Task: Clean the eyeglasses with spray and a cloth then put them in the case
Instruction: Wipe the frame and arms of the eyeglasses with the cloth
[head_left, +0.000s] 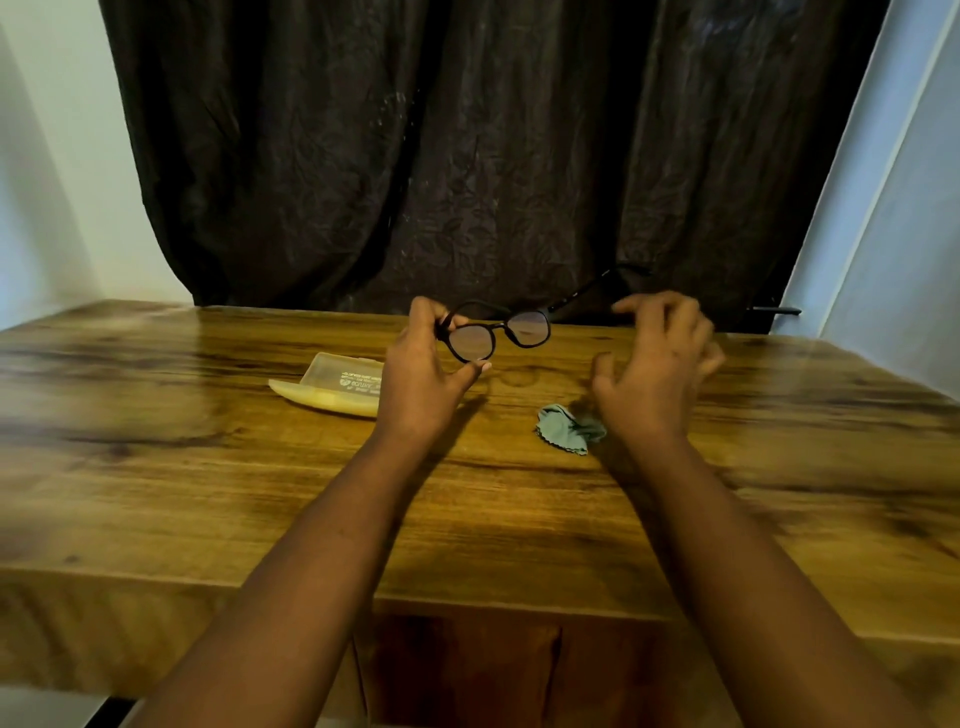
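My left hand (423, 371) pinches the left lens rim of the black-framed eyeglasses (498, 332) and holds them above the wooden table (208, 467). One temple arm sticks out to the right toward my right hand (657, 374), which hovers with fingers spread and nothing in it. A crumpled grey-green cloth (569, 428) lies on the table just below my right hand. The pale yellow translucent case (337, 384) lies open on the table to the left of my left hand. No spray bottle is in view.
A dark curtain (467, 156) hangs behind the table's far edge. Pale walls stand at both sides. The table's near edge runs across the lower part of the view.
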